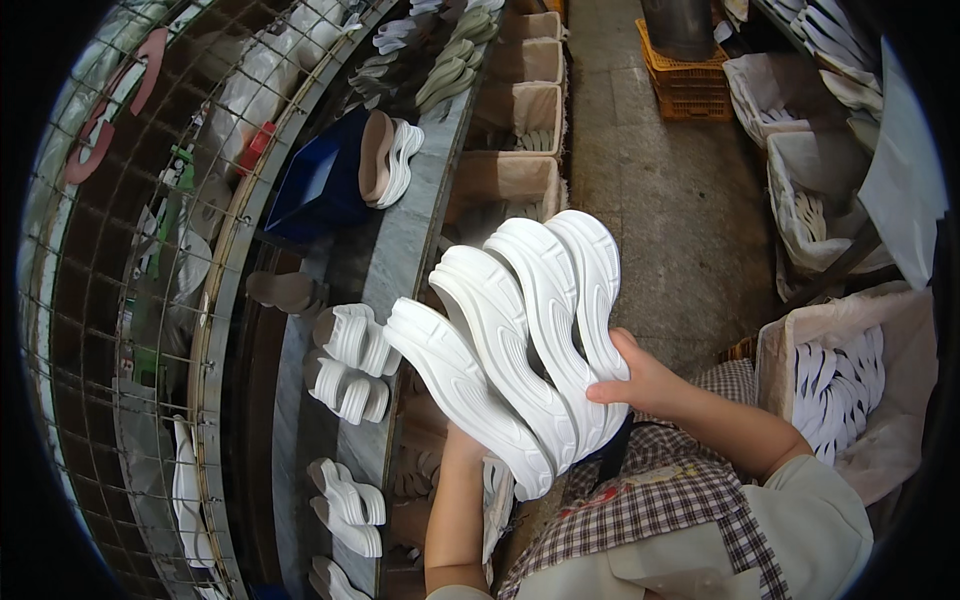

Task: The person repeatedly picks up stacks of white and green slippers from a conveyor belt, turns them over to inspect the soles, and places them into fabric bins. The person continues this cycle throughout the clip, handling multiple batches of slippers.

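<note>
Several white shoe soles, thick and wavy-sided, are fanned out side by side in front of my body. My right hand grips the stack at its right side, with the thumb pressed on the outermost sole. From below left, my left hand holds the same stack; its fingers are hidden behind the soles. To the left, pairs of white soles rest on a grey marble-like ledge. Another pair of soles, white with a tan face, stands farther up beside a blue bin.
A wire mesh guard runs along the left. Cloth-lined bins line the ledge's right side. More lined baskets stand at right, one bin full of white soles. Orange crates sit at the far end of the concrete aisle.
</note>
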Demonstrator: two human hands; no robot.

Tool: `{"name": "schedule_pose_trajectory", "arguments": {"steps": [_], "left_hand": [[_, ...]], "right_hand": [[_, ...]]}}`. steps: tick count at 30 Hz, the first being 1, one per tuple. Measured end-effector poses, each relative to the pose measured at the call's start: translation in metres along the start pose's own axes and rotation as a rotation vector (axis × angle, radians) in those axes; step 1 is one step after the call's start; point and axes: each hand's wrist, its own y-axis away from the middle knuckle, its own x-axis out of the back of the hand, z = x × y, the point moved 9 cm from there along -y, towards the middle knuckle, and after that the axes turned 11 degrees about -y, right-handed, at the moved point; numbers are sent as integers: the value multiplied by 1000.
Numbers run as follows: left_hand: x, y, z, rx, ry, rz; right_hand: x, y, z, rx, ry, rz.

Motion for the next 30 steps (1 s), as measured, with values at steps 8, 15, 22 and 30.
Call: {"name": "schedule_pose_trajectory", "arguments": {"steps": [8,15,22,30], "left_hand": [[29,5,-21,-3,-268,42],[26,0,-16,-6,-216,37],[27,-4,-15,-19,-212,40],[26,-5,-14,-35,-182,53]], "right_hand": [[1,-6,-6,13,35,-59],[0,-5,-21,97,151,-107],[1,-6,-26,137,197,-130],[4,-8,-33,214,277,-176]]}}
